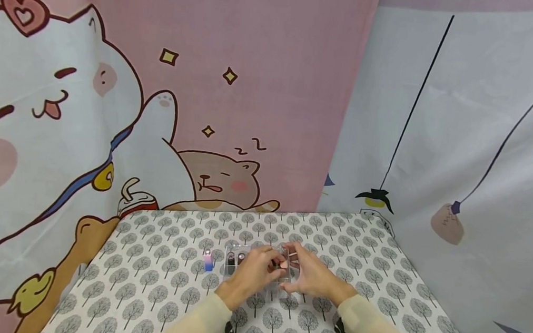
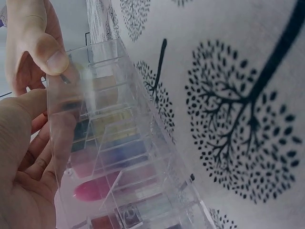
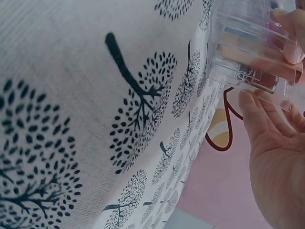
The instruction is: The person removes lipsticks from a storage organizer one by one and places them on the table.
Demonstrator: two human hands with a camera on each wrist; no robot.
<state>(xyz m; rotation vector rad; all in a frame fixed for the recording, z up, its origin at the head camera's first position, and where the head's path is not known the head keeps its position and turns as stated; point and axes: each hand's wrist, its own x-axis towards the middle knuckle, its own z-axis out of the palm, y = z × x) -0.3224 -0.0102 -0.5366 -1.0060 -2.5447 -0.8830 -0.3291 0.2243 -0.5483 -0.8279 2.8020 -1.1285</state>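
Observation:
A clear lipstick organizer (image 1: 230, 276) with several compartments stands on the cloth, lipsticks upright in it. My left hand (image 1: 253, 271) reaches over it, its fingertips at a peach-coloured lipstick tube (image 3: 262, 63) near the right end; the hold is partly hidden. My right hand (image 1: 309, 273) grips the organizer's right end, thumb at the near side and fingers at the far side. In the left wrist view a bright pink lipstick (image 2: 93, 189) and a pink-and-blue tube (image 2: 83, 162) show through the plastic. Beside the peach tube is a clear-based dark tube (image 3: 264, 80).
Left of the organizer, a separate pink-and-blue lipstick (image 1: 208, 262) stands on the tree-print tablecloth (image 1: 160, 294). A pink curtain (image 1: 274, 82) with cartoon cats hangs behind the table, and a pale curtain (image 1: 503, 129) hangs along the right side.

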